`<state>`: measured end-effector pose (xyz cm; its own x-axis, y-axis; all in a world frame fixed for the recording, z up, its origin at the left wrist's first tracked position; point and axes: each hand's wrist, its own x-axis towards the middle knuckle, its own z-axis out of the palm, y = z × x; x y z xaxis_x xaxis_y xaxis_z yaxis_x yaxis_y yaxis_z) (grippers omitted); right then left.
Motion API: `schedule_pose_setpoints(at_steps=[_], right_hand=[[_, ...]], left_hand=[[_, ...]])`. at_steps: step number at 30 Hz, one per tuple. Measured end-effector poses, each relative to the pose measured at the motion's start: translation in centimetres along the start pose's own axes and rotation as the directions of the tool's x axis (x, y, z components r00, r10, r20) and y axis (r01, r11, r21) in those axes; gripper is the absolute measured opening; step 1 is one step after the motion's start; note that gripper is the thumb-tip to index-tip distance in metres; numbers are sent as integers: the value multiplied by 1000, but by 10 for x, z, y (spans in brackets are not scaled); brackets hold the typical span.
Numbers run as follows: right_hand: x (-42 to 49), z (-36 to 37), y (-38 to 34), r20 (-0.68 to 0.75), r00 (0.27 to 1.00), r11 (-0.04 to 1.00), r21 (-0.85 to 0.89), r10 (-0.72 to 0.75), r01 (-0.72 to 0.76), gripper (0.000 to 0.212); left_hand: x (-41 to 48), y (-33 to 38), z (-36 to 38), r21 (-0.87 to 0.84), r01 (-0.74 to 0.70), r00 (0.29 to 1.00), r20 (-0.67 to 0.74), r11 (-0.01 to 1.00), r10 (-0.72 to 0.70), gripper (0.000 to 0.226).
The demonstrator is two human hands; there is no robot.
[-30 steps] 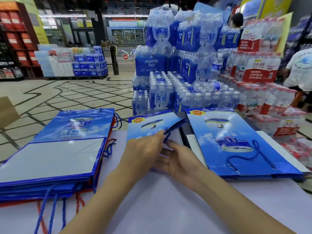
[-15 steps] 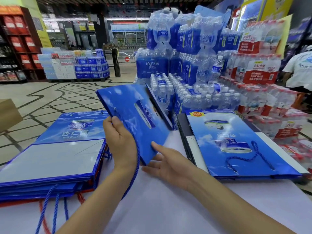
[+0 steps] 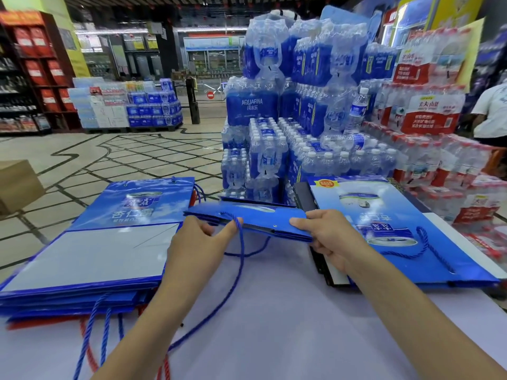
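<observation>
A flat blue paper gift bag (image 3: 263,216) hangs nearly level above the white table (image 3: 274,325), seen almost edge-on. My left hand (image 3: 200,242) pinches its near left edge, with the bag's blue rope handle (image 3: 240,270) looped over the fingers and trailing down to the table. My right hand (image 3: 326,237) grips the bag's right end, thumb on top. A stack of folded blue bags (image 3: 90,256) lies on the left. Another stack of blue bags (image 3: 389,229) lies on the right.
Behind the table rise shrink-wrapped packs of blue-labelled water bottles (image 3: 288,127) and red-labelled water packs (image 3: 433,111). A cardboard box (image 3: 16,185) sits at the left edge. A person in a white shirt (image 3: 493,111) stands at far right. Tiled floor stretches back left.
The bag went from lying on the table to being lifted and tilted up, and now lies almost level in the air. My right hand moved from under it to gripping its right end.
</observation>
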<state>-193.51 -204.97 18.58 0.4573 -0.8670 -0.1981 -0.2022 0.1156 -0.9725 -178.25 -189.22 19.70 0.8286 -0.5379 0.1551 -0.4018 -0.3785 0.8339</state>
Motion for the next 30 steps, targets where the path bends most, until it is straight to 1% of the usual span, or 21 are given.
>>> schedule_pose_setpoints(at_steps=[1, 3, 4, 5, 6, 7, 8, 9, 10, 11, 13, 14, 16, 18, 21, 23, 24, 25, 27, 28, 30], right_hand=[[-1, -4, -1, -21, 1000, 999, -42, 2, -3, 24], [-2, -7, 0, -17, 1000, 993, -117, -12, 10, 20], [-1, -7, 2, -9, 1000, 988, -151, -23, 22, 24], [1, -7, 5, -20, 999, 980, -195, -39, 35, 35], [4, -7, 9, -32, 998, 966, -255, -59, 49, 48], [4, -6, 10, -42, 995, 935, -348, -90, 70, 50], [6, -5, 13, -43, 991, 883, -459, -127, 93, 43], [5, -4, 15, -43, 988, 822, -561, -147, 98, 35], [4, -4, 17, -39, 986, 771, -629, -160, 100, 37], [4, -2, 18, -35, 984, 721, -685, -177, 106, 42], [2, 1, 21, -28, 977, 631, -767, -214, 116, 39], [2, 3, 22, -16, 976, 580, -806, -219, 117, 33], [0, 7, 25, 24, 975, 491, -861, -221, 133, 38], [-2, 9, 26, 59, 972, 429, -890, -227, 154, 42], [-7, 11, 26, 115, 959, 343, -917, -258, 203, 33], [-9, 12, 27, 187, 939, 321, -905, -288, 278, 23], [-9, 13, 28, 232, 929, 329, -887, -289, 324, 22], [-11, 14, 28, 273, 920, 355, -861, -281, 364, 23], [-17, 14, 24, 311, 917, 444, -805, -249, 394, 29], [-20, 13, 21, 313, 921, 496, -777, -233, 389, 31], [-23, 13, 16, 297, 934, 606, -712, -198, 355, 31]], left_hand=[[-2, -2, -5, 140, -48, 999, -18, 989, 51, 50], [-10, -3, -11, 422, -141, 984, -39, 896, 174, 54], [-13, -4, -12, 526, -183, 971, -32, 830, 235, 54], [-16, -5, -10, 585, -239, 953, -14, 775, 304, 51], [-18, -7, -8, 588, -326, 921, 20, 740, 390, 46], [-17, -13, -4, 561, -445, 867, 75, 698, 492, 40], [-15, -18, 0, 517, -575, 791, 152, 634, 593, 34], [-12, -23, 3, 473, -679, 715, 251, 562, 652, 32], [-8, -24, 5, 410, -763, 640, 375, 499, 670, 32], [-6, -25, 6, 329, -816, 578, 490, 475, 653, 33], [-2, -25, 8, 176, -835, 484, 684, 520, 545, 39], [-1, -25, 11, 141, -836, 445, 741, 531, 503, 41], [0, -27, 19, 143, -869, 395, 777, 474, 491, 40], [4, -29, 23, 190, -880, 401, 788, 435, 467, 35], [8, -26, 28, 206, -874, 419, 778, 440, 468, 17], [11, -19, 29, 212, -848, 447, 779, 486, 440, 8], [13, -16, 28, 209, -815, 477, 772, 540, 421, 8], [14, -12, 27, 190, -766, 513, 755, 614, 408, 9], [19, -6, 25, 39, -626, 592, 674, 779, 442, 12], [21, -5, 26, -53, -544, 649, 607, 837, 460, 12], [25, -5, 32, -170, -362, 779, 485, 917, 397, 11]])
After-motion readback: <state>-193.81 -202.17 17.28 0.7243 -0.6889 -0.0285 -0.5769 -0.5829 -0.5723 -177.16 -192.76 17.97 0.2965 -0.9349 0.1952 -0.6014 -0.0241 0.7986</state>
